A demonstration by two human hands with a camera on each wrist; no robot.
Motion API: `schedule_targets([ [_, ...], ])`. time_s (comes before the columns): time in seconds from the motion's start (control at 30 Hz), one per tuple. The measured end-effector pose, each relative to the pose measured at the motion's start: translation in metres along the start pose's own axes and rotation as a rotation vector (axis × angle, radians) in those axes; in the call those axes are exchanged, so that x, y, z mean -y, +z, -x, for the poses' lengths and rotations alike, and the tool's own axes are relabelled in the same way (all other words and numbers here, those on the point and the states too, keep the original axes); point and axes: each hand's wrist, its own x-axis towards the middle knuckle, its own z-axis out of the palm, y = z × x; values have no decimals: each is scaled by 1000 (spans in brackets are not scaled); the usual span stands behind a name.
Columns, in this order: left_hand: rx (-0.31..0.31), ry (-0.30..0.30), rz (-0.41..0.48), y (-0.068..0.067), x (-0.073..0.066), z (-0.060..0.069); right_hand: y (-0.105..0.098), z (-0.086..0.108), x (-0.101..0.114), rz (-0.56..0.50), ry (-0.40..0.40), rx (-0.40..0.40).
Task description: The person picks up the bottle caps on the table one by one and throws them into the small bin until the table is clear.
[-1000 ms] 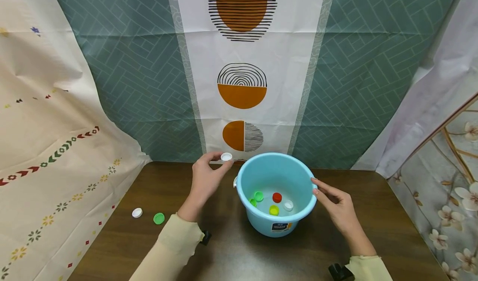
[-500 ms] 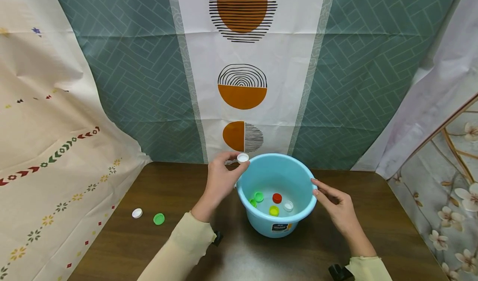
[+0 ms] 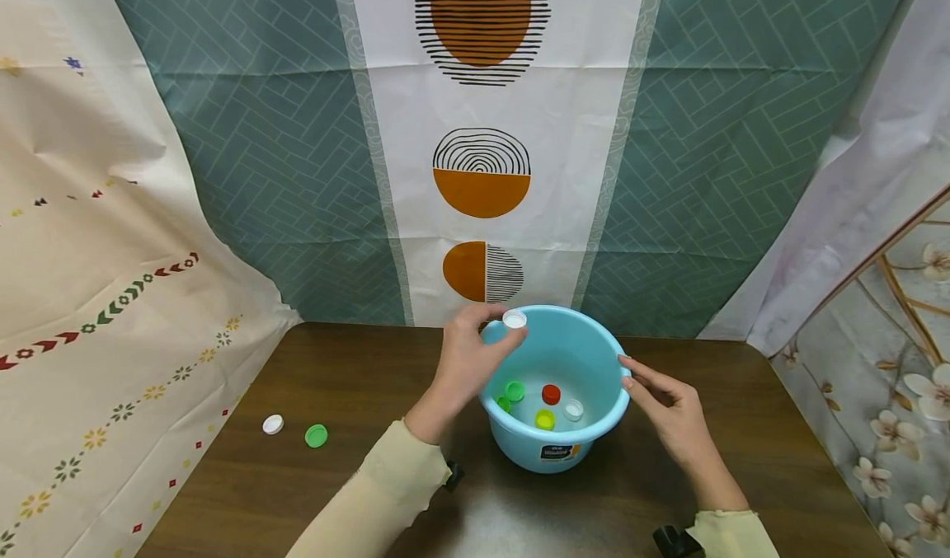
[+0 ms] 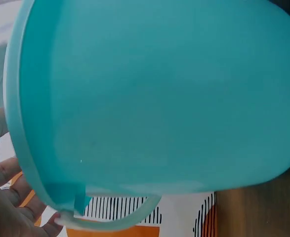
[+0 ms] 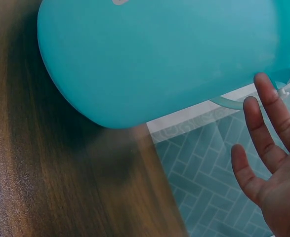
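Between thumb and fingertips, my left hand pinches a white bottle cap above the left side of a light blue bucket. My right hand holds the bucket's right rim with thumb and fingers. Inside, on the bottom, lie a red cap, a yellow cap, a whitish cap and green caps. In the left wrist view the bucket wall fills most of the picture and the held cap is hidden. Several fingers of the right hand show spread near the rim in the right wrist view.
On the brown wooden table, a white cap and a green cap lie to the left of the bucket. A patterned cloth hangs behind the table, with more fabric at both sides.
My left hand has moved right with the white bottle cap, from left of the bucket to over its left rim. The right hand and the bucket have stayed put.
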Motion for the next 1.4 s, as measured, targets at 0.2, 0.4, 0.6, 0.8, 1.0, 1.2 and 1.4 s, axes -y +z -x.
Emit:
schedule_targets([
  [0.2,36,-14,-10,8,-5,0,0,1,1,7,6,-4],
  [0.4,63,-11,-16,13,-10,-1,0,1,0,10,7,-6],
  [0.6,77,1,-30,19,-10,-2,0,1,0,16,11,-8],
  [0.8,89,-9,-34,21,-12,-3,0,1,-1,18,10,-5],
  [1.0,101,-23,-52,22,-14,-5,0,1,-1,18,7,-7],
  [1.2,110,-16,-55,22,-13,-7,1,0,-2,10,-5,-7],
  [1.4,127,-33,-65,23,-13,-8,1,-1,-1,2,-5,-5],
])
